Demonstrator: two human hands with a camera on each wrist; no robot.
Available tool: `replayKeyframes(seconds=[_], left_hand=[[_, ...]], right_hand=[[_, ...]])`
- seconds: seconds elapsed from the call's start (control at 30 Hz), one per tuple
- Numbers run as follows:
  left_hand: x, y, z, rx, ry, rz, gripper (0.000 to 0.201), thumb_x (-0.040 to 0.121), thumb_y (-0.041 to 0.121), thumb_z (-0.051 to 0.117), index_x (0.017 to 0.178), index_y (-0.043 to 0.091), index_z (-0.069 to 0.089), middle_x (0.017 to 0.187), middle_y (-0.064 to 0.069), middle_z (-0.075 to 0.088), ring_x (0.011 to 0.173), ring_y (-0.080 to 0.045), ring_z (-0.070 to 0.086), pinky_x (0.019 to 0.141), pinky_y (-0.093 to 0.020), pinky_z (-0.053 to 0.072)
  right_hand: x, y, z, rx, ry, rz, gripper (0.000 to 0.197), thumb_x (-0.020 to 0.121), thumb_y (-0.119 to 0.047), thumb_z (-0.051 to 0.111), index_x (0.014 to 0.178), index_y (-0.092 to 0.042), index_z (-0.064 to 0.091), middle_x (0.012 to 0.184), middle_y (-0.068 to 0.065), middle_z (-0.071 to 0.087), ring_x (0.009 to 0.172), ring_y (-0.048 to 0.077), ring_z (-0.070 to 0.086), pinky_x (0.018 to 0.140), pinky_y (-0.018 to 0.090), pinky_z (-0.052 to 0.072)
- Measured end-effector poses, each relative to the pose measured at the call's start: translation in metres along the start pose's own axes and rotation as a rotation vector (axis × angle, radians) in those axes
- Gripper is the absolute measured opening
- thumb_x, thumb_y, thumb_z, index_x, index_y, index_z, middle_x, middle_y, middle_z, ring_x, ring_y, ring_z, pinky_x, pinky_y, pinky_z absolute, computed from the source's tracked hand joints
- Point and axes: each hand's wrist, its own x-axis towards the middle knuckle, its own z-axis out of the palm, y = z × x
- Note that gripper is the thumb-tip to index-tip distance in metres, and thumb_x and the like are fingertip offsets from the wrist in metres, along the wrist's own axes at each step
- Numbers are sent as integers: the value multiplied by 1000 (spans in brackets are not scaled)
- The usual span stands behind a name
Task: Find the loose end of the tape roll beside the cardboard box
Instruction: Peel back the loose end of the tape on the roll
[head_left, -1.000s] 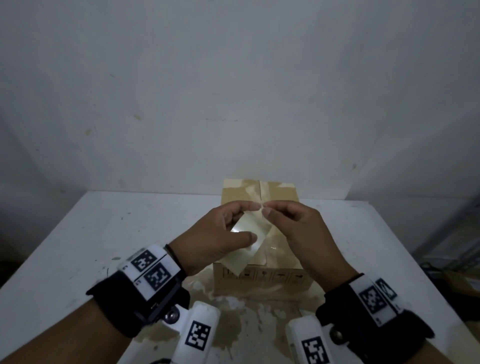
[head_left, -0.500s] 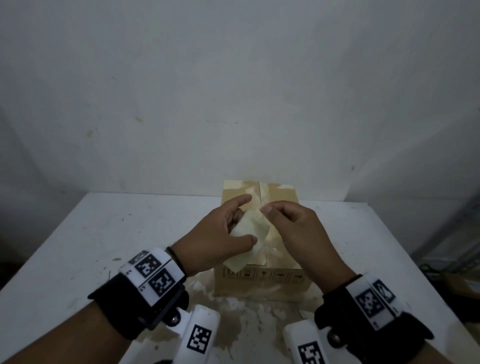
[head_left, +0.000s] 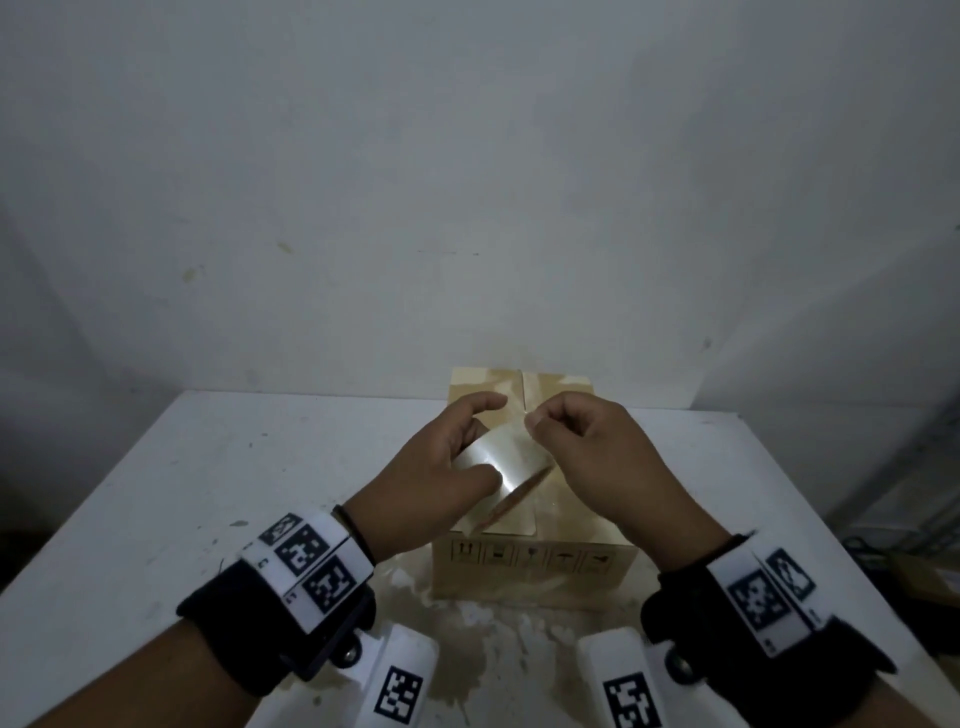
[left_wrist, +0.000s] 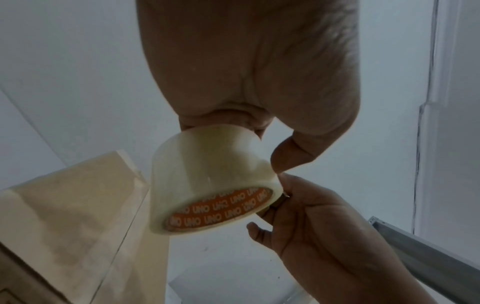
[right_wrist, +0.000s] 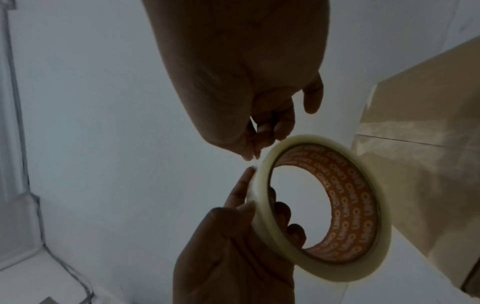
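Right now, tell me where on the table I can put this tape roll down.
The white table shows bare surface left of the brown cardboard box, out to its left edge, and another bare patch right of the box toward the right edge. It is crowded above the box, where the left hand grips the clear tape roll and the right hand picks at it.
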Motion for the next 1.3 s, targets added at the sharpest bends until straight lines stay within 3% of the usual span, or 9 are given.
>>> replayKeyframes(seconds=[0.2, 0.37, 0.53, 0.67, 0.8, 0.93, 1.03, 1.13, 1.3], left_hand=[[0, 0, -1, 24, 0, 8, 58, 68, 18, 53, 121, 36, 42, 81, 2, 55, 74, -12, 59, 67, -27, 49], [0, 2, -2, -134, 45, -14, 48, 65, 12, 48, 107, 35, 52, 64, 13, 53, 62, -5, 55, 61, -25, 46], [1, 3, -10, -365, 110, -49, 44, 64, 15, 45, 106, 21, 57, 74, 0, 61, 59, -10, 57, 53, -23, 45], [2, 2, -17, -597, 123, -54, 45, 72, 16, 43, 116, 10, 52, 55, 3, 56, 47, -11, 49, 44, -23, 39], [6, 3, -18, -758, 104, -83, 34, 86, 6, 32, 114, 10, 50, 52, -2, 49, 45, -14, 40, 43, -24, 33], [9, 1, -18, -733, 89, -63, 27, 88, 6, 34, 108, 16, 50, 70, -8, 51, 55, -17, 45, 48, -27, 38], [11, -3, -21, -598, 86, -36, 29, 89, 11, 38, 110, 9, 58, 89, -9, 55, 69, -17, 49, 55, -31, 43], [10, -2, -21, -468, 83, 0, 37, 93, 12, 32, 106, 1, 65, 86, -2, 60, 75, -16, 48, 59, -32, 42], [12, -4, -23, -476, 77, 0, 40, 87, 21, 40, 119, 12, 62, 93, -2, 58, 80, -18, 51, 63, -34, 45]], right_hand=[[1, 1, 4, -113, -23, -35, 19, 92, -22, 49, 83, -10, 61, 73, 1, 57, 63, 11, 48, 57, 24, 37], [1, -3, 2, 18, -16, 61, 22, 90, -22, 52, 78, -9, 65, 75, -3, 59, 68, 9, 52, 61, 24, 39], [3, 3, -11, 63, 73, 83, 26, 91, -28, 52, 78, -9, 64, 77, 2, 61, 73, 14, 55, 67, 28, 41], [-6, 17, -11, 170, -203, 165, 35, 81, -53, 57, 110, -34, 62, 119, -11, 63, 110, 10, 57, 93, 35, 46], [-13, 23, -2, 264, -364, 175, 41, 76, -51, 63, 112, -31, 63, 112, -6, 70, 100, 10, 66, 88, 37, 52], [-12, 30, 1, 396, -288, 190, 47, 76, -39, 66, 113, -12, 62, 110, 13, 70, 94, 25, 68, 83, 36, 56], [-12, 35, 0, 397, -276, 190, 43, 80, -37, 66, 115, -13, 62, 107, 12, 71, 99, 29, 67, 89, 40, 55], [-12, 35, 2, 392, -273, 182, 37, 84, -33, 64, 115, -13, 61, 105, 9, 72, 98, 27, 68, 88, 38, 56], [-13, 37, 6, 416, -276, 174, 36, 86, -30, 63, 119, -17, 60, 109, 7, 72, 99, 25, 68, 92, 40, 55]])
